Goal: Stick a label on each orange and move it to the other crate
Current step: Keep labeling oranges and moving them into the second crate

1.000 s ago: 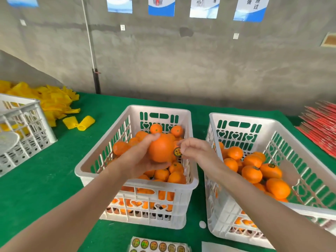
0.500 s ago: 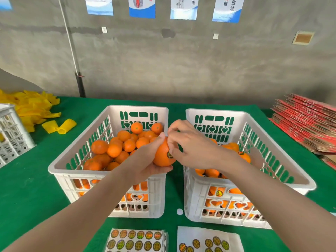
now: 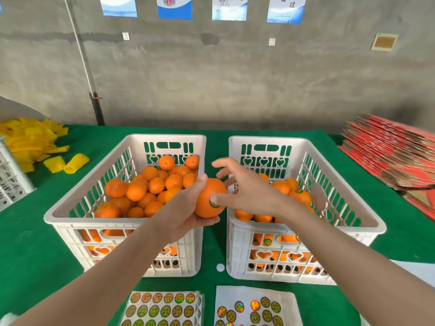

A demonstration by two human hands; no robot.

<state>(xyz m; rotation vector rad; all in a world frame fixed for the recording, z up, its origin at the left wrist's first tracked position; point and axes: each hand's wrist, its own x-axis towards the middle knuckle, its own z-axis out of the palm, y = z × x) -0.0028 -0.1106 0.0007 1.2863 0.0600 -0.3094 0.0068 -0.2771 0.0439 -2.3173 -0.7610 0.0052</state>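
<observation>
Orange: I see the round glossy orange fruit up between both crates, cupped in my left hand.
Label: round green-gold sticker on its near face.
Left white plastic crate: heaped with oranges.
Right white plastic crate: part-filled.

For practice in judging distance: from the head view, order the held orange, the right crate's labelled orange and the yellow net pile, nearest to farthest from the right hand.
1. Held orange: under the right hand's thumb.
2. Labelled orange: in the right crate, right of the wrist.
3. Yellow net pile: far left.
</observation>
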